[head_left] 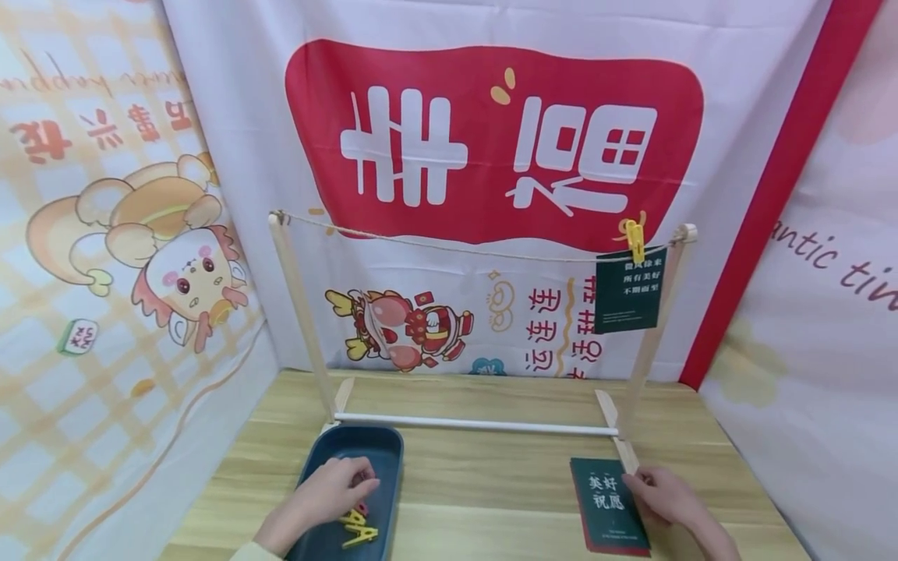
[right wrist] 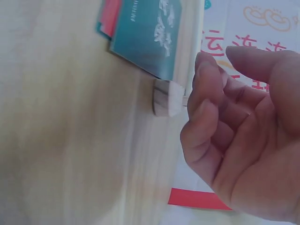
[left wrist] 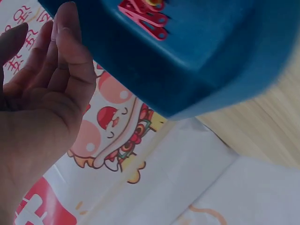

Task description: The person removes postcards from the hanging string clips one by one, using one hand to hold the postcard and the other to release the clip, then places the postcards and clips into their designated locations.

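My left hand [head_left: 330, 491] hovers over the dark blue tray [head_left: 394, 475] with its fingers loosely bent. In the left wrist view a gap shows between thumb and fingers, with nothing held. Yellow clothespins [head_left: 360, 534] and red clothespins [left wrist: 145, 18] lie in the tray. At the right, my right hand [head_left: 666, 495] has its fingertips close by the upper right edge of a stack of dark green cards [head_left: 606, 506]. Its fingers are loosely curled, and the right wrist view shows nothing between them. A reddish card edge peeks out under the top green card.
A wooden frame [head_left: 303, 312] with a white crossbar [head_left: 477, 425] stands behind the tray and cards. Across its top runs a string [head_left: 449, 248], where a yellow clothespin [head_left: 634, 240] holds a green card [head_left: 627, 300] near the right post. Printed cloths hang around the wooden table [head_left: 484, 483].
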Tool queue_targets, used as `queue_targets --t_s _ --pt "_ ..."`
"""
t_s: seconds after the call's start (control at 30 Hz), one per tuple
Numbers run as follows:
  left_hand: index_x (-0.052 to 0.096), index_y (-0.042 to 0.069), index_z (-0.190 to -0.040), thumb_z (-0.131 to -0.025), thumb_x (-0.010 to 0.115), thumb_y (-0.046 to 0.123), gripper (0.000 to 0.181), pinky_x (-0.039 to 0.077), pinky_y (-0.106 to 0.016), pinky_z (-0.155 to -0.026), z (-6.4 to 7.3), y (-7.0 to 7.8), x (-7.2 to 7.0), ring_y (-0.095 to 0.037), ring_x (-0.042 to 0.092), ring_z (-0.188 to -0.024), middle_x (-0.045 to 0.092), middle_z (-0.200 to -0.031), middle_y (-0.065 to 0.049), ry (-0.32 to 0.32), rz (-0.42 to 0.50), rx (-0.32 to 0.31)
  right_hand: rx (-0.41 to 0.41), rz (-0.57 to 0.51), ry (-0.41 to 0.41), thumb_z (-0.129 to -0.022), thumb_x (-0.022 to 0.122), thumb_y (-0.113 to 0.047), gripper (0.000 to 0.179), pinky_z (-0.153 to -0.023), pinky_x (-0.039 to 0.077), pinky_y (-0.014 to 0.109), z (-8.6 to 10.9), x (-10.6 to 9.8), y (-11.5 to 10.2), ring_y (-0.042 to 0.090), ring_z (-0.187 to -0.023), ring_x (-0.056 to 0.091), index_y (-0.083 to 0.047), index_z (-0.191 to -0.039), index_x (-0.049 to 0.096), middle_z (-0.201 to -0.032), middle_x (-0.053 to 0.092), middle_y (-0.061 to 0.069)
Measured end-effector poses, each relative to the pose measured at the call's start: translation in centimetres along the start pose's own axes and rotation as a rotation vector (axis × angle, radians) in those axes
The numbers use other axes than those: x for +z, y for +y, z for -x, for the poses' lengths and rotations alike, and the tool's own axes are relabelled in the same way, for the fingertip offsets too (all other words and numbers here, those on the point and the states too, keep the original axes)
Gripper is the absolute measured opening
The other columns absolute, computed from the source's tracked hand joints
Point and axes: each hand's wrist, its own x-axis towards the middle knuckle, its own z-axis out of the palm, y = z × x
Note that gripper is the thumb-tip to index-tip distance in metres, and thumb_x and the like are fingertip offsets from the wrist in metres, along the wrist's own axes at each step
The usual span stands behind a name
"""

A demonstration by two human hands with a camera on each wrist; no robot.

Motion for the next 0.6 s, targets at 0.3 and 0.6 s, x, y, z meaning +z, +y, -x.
queue_targets --t_s 0.3,0.6 --pt "0.065 0.024 -0.087 -0.099 0.056 0.040 0.022 0.043 -0.021 -0.051 -1.2 1.8 -0.9 0.000 0.052 -0.052 0.059 -0.065 0.013 0.125 -0.021 0.069 -0.107 -0.150 0.280 -0.102 0.049 -0.025 0.029 -0.045 0.045 0.028 0.3 -1.8 -1.9 0.017 -0.051 0.054 0.002 -0.095 0.059 -0.065 0.057 0.004" --pt "0.065 0.028 -0.085 -0.099 0.058 0.030 0.016 0.044 -0.020 -0.053 -2.7 4.3 -2.3 0.000 0.051 -0.053 0.059 -0.064 0.014 0.236 -0.028 0.085 -0.189 -0.162 0.504 -0.102 0.047 -0.040 0.043 -0.049 0.050 0.027 1.5 -3.5 -5.3 0.014 -0.052 0.057 0.000 -0.108 0.060 -0.074 0.062 0.008"
